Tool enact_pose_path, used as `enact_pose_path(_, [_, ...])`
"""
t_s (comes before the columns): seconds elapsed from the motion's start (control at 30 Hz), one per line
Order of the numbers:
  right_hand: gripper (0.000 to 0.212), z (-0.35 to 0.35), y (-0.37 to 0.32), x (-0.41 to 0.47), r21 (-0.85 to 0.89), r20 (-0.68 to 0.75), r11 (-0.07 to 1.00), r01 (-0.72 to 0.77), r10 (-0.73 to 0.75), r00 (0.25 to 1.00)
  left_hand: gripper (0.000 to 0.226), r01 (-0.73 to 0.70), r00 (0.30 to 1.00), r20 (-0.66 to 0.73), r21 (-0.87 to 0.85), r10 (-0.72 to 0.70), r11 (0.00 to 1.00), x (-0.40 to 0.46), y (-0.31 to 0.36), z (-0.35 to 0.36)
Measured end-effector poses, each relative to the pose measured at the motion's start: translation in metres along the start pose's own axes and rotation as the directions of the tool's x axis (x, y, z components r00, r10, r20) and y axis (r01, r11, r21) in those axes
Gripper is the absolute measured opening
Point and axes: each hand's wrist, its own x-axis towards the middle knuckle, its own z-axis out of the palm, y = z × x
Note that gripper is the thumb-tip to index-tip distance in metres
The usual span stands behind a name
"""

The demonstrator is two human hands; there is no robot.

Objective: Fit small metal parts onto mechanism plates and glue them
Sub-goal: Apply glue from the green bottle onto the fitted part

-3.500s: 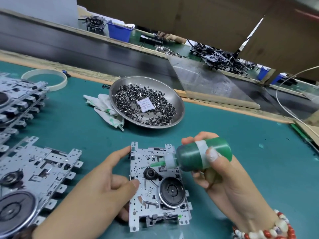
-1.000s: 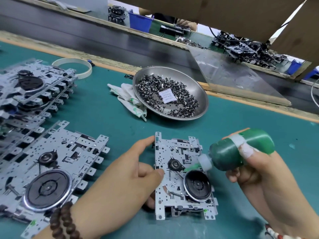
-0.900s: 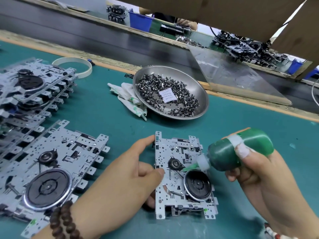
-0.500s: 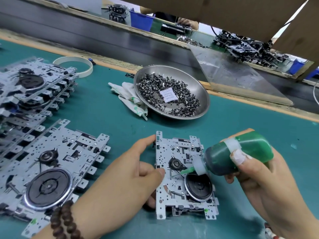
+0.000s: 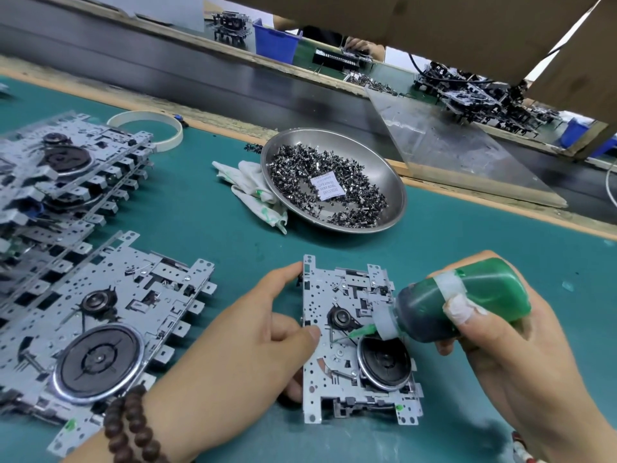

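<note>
1. While your left hand (image 5: 240, 349) grips the mechanism plate (image 5: 359, 342) by its left edge, index tip at the top-left corner and thumb pressed on the plate face, the plate lies flat on the green mat (image 5: 207, 215) just at 3 o'clock of that hand.
2. Your right hand (image 5: 500, 332) is curled round the green glue bottle (image 5: 457, 302), the taped thumb across its side. The bottle lies nearly level, its long axis running from 2 o'clock at the base to 8 o'clock at the nozzle (image 5: 362, 331).
3. That nozzle tip sits over the middle of the plate, between the small black pulley (image 5: 341, 317) at its 10 o'clock and the large round flywheel (image 5: 384, 360) at its 5 o'clock. You cannot tell whether the tip touches the metal.
4. The plate's long axis runs 12 to 6 o'clock, flywheel end nearer you.
5. At 9 o'clock of your left hand lies a bigger batch of plates (image 5: 96, 315), and beyond it at 10 o'clock a stack of further plates (image 5: 63, 175).
6. Farther out, at 12 o'clock of the held plate, stands the steel dish (image 5: 394, 182) of small metal parts (image 5: 350, 192) with a paper slip (image 5: 326, 188) on them; a white cloth (image 5: 253, 192) touches its left rim.
7. A white ring (image 5: 147, 128) lies at 11 o'clock, near the conveyor belt (image 5: 200, 71).
</note>
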Motion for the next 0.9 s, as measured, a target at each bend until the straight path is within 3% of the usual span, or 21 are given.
enact_pose_path(0.7, [0.011, -0.0002, 0.0020, 0.0003, -0.008, 0.025, 1.000, 0.020, -0.020, 0.999, 0.054, -0.001, 1.000, -0.022, 0.032, 0.001, 0.999, -0.0015, 0.0058, 0.0018])
enact_pose_path(0.9, [0.019, -0.0002, 0.0027, 0.0007, -0.014, 0.030, 0.999, 0.029, -0.028, 0.999, 0.054, -0.006, 1.000, -0.029, 0.030, 0.007, 1.000, -0.0019, 0.0057, 0.0015])
